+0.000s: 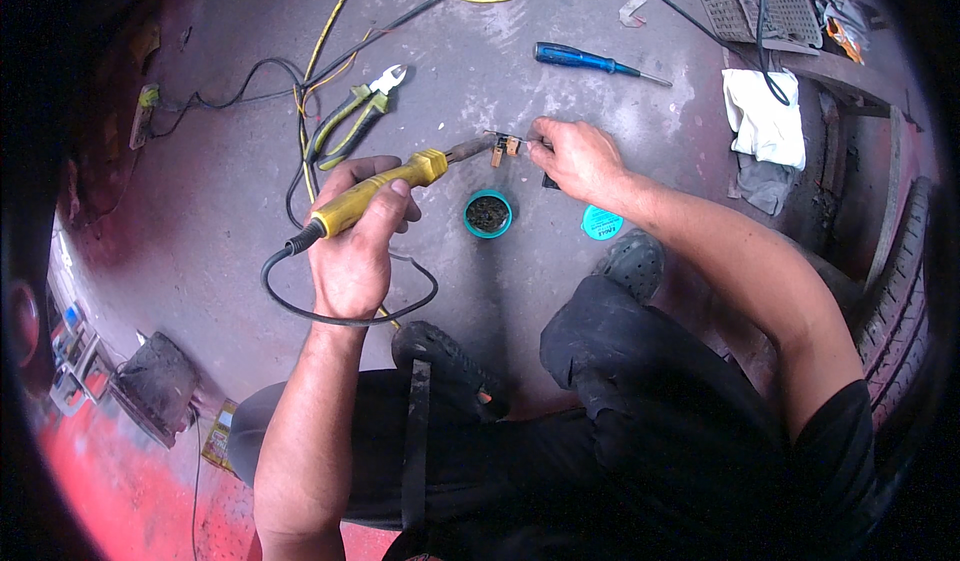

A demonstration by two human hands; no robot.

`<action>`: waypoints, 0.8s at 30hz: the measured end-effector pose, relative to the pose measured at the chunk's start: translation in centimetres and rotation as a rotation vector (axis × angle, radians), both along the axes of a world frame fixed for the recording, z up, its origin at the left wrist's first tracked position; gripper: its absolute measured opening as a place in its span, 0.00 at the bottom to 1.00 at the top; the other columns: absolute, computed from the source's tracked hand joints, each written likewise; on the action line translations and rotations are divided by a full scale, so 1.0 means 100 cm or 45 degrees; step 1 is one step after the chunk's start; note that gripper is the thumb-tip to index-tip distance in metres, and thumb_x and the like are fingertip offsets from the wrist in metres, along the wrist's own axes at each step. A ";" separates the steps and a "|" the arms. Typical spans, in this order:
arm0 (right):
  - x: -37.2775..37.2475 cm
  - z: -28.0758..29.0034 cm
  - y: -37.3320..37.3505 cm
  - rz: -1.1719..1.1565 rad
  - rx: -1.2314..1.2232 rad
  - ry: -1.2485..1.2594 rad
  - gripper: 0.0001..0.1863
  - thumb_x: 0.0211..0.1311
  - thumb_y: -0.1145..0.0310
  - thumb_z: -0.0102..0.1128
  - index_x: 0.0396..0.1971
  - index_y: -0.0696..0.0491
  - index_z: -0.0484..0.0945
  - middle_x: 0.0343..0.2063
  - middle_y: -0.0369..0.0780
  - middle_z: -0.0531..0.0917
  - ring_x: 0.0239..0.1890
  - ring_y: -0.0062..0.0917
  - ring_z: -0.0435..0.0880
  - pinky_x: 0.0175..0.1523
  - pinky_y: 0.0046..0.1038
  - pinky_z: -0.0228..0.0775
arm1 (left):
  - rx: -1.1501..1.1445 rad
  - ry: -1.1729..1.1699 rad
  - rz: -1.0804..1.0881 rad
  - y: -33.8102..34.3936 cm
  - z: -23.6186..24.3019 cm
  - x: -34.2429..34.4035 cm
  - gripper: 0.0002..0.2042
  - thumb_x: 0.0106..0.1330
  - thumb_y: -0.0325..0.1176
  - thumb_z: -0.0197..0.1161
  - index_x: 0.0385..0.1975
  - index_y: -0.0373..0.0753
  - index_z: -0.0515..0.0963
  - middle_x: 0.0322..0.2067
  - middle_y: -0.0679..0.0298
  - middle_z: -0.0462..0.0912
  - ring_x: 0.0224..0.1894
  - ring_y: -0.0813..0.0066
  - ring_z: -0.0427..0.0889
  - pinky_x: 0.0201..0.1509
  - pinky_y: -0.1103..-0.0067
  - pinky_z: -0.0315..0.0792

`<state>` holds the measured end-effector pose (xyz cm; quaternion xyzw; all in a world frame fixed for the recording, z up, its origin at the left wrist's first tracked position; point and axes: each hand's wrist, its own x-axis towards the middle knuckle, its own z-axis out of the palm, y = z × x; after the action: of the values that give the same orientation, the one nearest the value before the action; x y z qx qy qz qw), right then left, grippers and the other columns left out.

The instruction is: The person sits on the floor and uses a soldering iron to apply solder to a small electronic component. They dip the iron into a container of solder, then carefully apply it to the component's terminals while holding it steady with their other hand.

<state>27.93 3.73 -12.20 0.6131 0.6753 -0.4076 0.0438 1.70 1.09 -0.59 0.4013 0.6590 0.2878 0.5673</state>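
My left hand is closed round a yellow soldering iron with a black cord looping from it. The iron's dark tip reaches a small component with tan and dark parts, held in the pinched fingers of my right hand. Just below stands a small open teal tin of dark paste, with a round teal lid to its right. A small black object shows partly behind my right hand. Green-handled cutters lie at upper left of my hands, and a blue screwdriver at upper right.
Yellow and black cables cross the grey floor. At right are a white cloth, a grated metal piece and a tyre. A plug strip lies at far left, with metal items at lower left. My legs and feet are below.
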 end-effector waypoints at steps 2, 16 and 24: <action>0.000 0.000 0.000 -0.002 -0.002 0.001 0.14 0.68 0.57 0.57 0.42 0.52 0.80 0.25 0.49 0.84 0.34 0.49 0.85 0.42 0.50 0.75 | -0.003 0.000 -0.004 0.000 -0.001 -0.001 0.16 0.68 0.34 0.60 0.48 0.27 0.76 0.32 0.57 0.84 0.32 0.74 0.82 0.38 0.77 0.74; -0.002 0.005 0.001 -0.010 -0.037 0.004 0.14 0.67 0.58 0.57 0.41 0.53 0.80 0.30 0.51 0.85 0.38 0.52 0.85 0.46 0.52 0.75 | -0.004 0.010 -0.008 -0.002 -0.001 0.000 0.16 0.68 0.35 0.61 0.48 0.28 0.76 0.31 0.58 0.84 0.32 0.75 0.82 0.38 0.78 0.74; 0.000 0.002 -0.001 -0.021 -0.037 0.001 0.15 0.68 0.56 0.57 0.42 0.52 0.80 0.28 0.49 0.85 0.36 0.49 0.85 0.44 0.50 0.75 | 0.012 -0.028 -0.005 -0.003 0.001 -0.004 0.17 0.68 0.35 0.60 0.49 0.27 0.75 0.35 0.56 0.84 0.33 0.73 0.82 0.39 0.77 0.74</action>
<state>27.90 3.66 -11.98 0.6177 0.6643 -0.4180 0.0492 1.26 0.83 -0.51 0.4019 0.6506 0.2943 0.5733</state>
